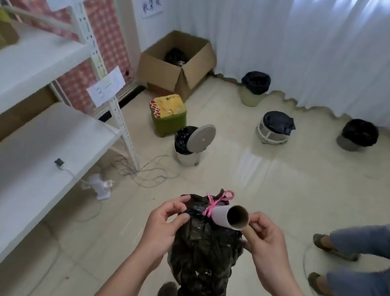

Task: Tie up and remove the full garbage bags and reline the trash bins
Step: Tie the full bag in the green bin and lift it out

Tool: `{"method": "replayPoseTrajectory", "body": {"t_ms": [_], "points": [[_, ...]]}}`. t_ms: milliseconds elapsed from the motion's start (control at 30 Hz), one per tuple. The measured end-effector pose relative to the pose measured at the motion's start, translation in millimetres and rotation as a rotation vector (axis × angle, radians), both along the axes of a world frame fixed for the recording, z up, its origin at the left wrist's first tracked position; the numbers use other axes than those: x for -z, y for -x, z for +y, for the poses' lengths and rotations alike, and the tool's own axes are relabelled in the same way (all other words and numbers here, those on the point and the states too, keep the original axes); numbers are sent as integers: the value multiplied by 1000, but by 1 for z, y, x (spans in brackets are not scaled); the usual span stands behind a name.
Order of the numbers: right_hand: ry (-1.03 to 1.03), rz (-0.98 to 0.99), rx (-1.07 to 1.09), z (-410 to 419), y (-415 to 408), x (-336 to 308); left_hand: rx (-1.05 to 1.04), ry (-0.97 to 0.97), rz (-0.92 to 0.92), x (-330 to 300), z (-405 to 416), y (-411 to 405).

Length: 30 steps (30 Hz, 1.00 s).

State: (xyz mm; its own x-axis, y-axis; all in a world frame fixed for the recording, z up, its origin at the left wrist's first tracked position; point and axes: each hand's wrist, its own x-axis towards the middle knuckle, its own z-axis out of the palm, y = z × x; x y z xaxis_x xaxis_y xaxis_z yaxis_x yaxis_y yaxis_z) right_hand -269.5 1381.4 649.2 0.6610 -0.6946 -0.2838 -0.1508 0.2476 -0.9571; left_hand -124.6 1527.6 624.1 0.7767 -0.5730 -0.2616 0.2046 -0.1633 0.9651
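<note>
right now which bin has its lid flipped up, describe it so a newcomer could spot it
Start at the white shelving rack on the left and follow its front leg to the floor. Just right of it, beside the yellow-green cube stool, stands a small white bin with a black liner. It alone has a round grey lid upright.

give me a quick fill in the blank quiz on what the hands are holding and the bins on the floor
1. The black garbage bag is tied at its neck with a ____ string.
2. The right hand pinches a cardboard ____.
3. The left hand grips the ____ near its knot.
4. The cardboard box stands beside the white ____.

Missing words: pink; tube; bag; curtain
</note>
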Motion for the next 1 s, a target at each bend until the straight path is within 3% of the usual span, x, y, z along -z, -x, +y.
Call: {"method": "replayPoseTrajectory", "body": {"t_ms": [267,533,900,1000], "points": [[46,-11,194,-54,-82,-20,252,109,109,-28,-101,-116],[29,22,325,-166,-157,-3,324,173,201,-23,-235,-197],[-53,150,182,-376,-277,24,254,156,179,-25,-431,-322],[-192,162,132,-424,-316,28,243,172,188,-27,-478,-357]]}}
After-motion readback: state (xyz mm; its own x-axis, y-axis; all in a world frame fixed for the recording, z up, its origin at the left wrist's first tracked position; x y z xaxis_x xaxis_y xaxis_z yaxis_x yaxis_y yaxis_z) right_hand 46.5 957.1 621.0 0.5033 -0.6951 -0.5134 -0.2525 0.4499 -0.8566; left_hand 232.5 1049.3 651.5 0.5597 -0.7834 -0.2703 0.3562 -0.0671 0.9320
